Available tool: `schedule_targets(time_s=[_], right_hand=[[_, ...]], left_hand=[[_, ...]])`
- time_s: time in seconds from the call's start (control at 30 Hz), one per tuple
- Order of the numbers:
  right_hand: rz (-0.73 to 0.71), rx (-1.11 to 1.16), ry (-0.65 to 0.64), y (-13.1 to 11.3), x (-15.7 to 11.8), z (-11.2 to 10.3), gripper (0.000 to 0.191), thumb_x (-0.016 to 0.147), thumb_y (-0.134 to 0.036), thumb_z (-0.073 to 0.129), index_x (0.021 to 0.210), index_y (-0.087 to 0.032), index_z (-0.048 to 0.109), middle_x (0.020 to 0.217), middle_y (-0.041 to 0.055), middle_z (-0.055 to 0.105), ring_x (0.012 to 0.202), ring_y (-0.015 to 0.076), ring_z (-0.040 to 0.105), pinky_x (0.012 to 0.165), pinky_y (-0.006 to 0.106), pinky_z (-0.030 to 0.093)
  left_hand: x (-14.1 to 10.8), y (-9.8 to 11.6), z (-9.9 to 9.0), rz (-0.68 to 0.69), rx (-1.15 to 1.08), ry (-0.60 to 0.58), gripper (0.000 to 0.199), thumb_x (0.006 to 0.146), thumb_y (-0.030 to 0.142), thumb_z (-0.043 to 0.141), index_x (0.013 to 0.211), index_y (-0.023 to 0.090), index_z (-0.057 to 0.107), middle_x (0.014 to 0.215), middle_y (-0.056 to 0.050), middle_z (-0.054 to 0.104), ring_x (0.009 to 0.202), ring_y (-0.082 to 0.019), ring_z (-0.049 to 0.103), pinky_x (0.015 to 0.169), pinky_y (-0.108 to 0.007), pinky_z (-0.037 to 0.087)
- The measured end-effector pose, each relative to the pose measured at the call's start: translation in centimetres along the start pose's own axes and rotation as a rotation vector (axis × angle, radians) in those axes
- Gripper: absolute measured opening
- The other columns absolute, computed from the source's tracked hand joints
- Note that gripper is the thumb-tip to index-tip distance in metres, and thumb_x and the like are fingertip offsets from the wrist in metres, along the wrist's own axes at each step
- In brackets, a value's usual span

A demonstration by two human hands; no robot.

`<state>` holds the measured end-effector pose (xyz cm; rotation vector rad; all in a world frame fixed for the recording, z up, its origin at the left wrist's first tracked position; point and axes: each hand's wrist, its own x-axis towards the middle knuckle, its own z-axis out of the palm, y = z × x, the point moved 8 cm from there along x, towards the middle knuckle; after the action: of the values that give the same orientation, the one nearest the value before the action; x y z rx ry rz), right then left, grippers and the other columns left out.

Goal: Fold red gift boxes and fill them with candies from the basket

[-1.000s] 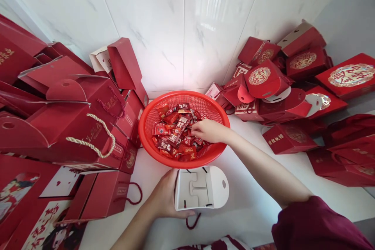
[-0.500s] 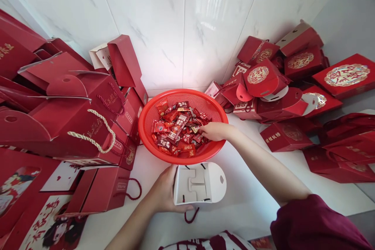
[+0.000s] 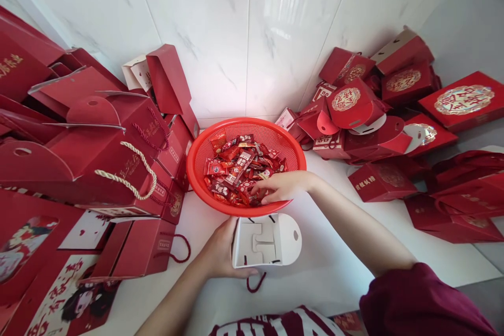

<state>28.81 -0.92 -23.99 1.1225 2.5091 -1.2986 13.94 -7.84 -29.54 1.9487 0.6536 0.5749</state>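
My left hand (image 3: 221,248) is wrapped round the left side of a small open gift box (image 3: 258,241). Its white inside faces up and looks bare, its rounded flap points right, and a dark red cord handle (image 3: 255,282) hangs at the front. Just behind it stands a red plastic basket (image 3: 197,189) with mesh sides, holding a heap of red-wrapped candies (image 3: 240,165). My right hand (image 3: 281,186) reaches over the basket's right front rim, thumb and fingers apart, fingertips among the candies; nothing shows in its grasp.
At left, red gift boxes (image 3: 98,152) with rope handles are stacked up to the basket's side. More red boxes (image 3: 356,105) are piled at right. A white tiled wall (image 3: 220,37) rises behind the white tabletop (image 3: 331,252).
My right hand has moved left and toward me within the basket, its fingers now apart over the front candies. My left hand still holds the box in nearly the same place.
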Motion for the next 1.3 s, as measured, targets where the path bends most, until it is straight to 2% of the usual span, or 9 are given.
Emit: schedule_targets(time_s=[0.27, 0.4, 0.6, 0.7, 0.87, 1.0, 1.1, 1.2, 1.3], right_hand=[[-0.185, 0.250, -0.075, -1.7, 0.3, 0.9, 0.040, 0.098, -0.037, 0.056, 0.134, -0.017, 0.058, 0.134, 0.0068, 0.063, 0.122, 0.0182, 0.058, 0.103, 0.028, 0.044], [-0.210, 0.255, 0.017, -2.4, 0.0, 0.2, 0.044, 0.097, -0.041, 0.057, 0.134, -0.017, 0.058, 0.135, 0.0077, 0.061, 0.123, 0.0182, 0.057, 0.105, 0.027, 0.042], [-0.254, 0.273, 0.021, -2.5, -0.2, 0.6, 0.033, 0.095, -0.037, 0.061, 0.118, -0.014, 0.066, 0.114, 0.0074, 0.070, 0.103, 0.0175, 0.065, 0.092, 0.029, 0.050], [-0.273, 0.321, 0.038, -2.5, -0.5, 0.3, 0.030, 0.092, -0.032, 0.065, 0.115, -0.013, 0.067, 0.113, 0.0082, 0.070, 0.101, 0.0177, 0.066, 0.091, 0.030, 0.052], [-0.191, 0.516, 0.229, -2.1, -2.0, -1.0, 0.037, 0.091, -0.034, 0.066, 0.123, -0.015, 0.066, 0.100, 0.0072, 0.074, 0.092, 0.0182, 0.071, 0.088, 0.035, 0.056], [-0.124, 0.754, 0.330, -2.5, -3.4, -0.4, 0.045, 0.086, -0.038, 0.071, 0.124, -0.014, 0.061, 0.091, 0.0071, 0.074, 0.085, 0.0192, 0.073, 0.081, 0.035, 0.060], [-0.141, 0.689, 0.468, -3.1, -4.6, -0.5, 0.039, 0.085, -0.033, 0.073, 0.117, -0.016, 0.058, 0.089, 0.0042, 0.071, 0.083, 0.0179, 0.072, 0.074, 0.031, 0.059], [-0.062, 0.578, 0.621, -2.2, -5.5, -1.0, 0.032, 0.085, -0.032, 0.072, 0.111, -0.019, 0.057, 0.085, 0.0023, 0.070, 0.074, 0.0167, 0.070, 0.066, 0.029, 0.057], [-0.003, 0.554, 0.642, -1.0, -5.6, -1.2, 0.030, 0.085, -0.037, 0.072, 0.104, -0.018, 0.059, 0.080, 0.0018, 0.069, 0.070, 0.0169, 0.069, 0.065, 0.030, 0.055]], left_hand=[[-0.1, -0.4, 0.1, -0.011, -0.015, 0.005, 0.106, 0.056, 0.043, 0.089, 0.143, 0.021, 0.031, 0.138, -0.017, 0.057, 0.121, -0.036, 0.059, 0.102, -0.053, 0.048], [0.0, -0.3, 0.0, 0.010, -0.023, 0.014, 0.104, 0.056, 0.041, 0.089, 0.142, 0.022, 0.033, 0.136, -0.017, 0.057, 0.121, -0.037, 0.059, 0.102, -0.054, 0.047], [-0.1, -0.2, 0.0, 0.027, -0.006, 0.010, 0.105, 0.057, 0.040, 0.089, 0.143, 0.023, 0.032, 0.135, -0.016, 0.059, 0.117, -0.036, 0.062, 0.101, -0.052, 0.049], [-0.1, -0.2, 0.0, 0.017, -0.001, 0.008, 0.104, 0.057, 0.040, 0.089, 0.142, 0.022, 0.033, 0.134, -0.016, 0.059, 0.119, -0.037, 0.060, 0.100, -0.052, 0.049], [-0.1, -0.1, 0.0, 0.007, -0.011, 0.001, 0.103, 0.057, 0.042, 0.089, 0.142, 0.022, 0.033, 0.136, -0.016, 0.059, 0.121, -0.038, 0.059, 0.101, -0.052, 0.049], [0.0, 0.2, -0.1, 0.006, 0.001, 0.013, 0.103, 0.057, 0.041, 0.090, 0.142, 0.023, 0.033, 0.137, -0.015, 0.057, 0.123, -0.037, 0.058, 0.104, -0.051, 0.047], [0.1, 0.4, -0.1, 0.010, 0.018, 0.018, 0.102, 0.058, 0.042, 0.090, 0.141, 0.024, 0.034, 0.138, -0.015, 0.056, 0.125, -0.036, 0.056, 0.106, -0.050, 0.046], [0.1, 0.5, 0.0, 0.023, 0.029, 0.011, 0.099, 0.059, 0.042, 0.089, 0.140, 0.024, 0.034, 0.136, -0.014, 0.058, 0.123, -0.035, 0.058, 0.103, -0.048, 0.047], [0.1, 0.6, 0.0, 0.030, 0.034, 0.010, 0.098, 0.060, 0.042, 0.089, 0.140, 0.024, 0.033, 0.135, -0.013, 0.058, 0.121, -0.034, 0.059, 0.102, -0.046, 0.048]])
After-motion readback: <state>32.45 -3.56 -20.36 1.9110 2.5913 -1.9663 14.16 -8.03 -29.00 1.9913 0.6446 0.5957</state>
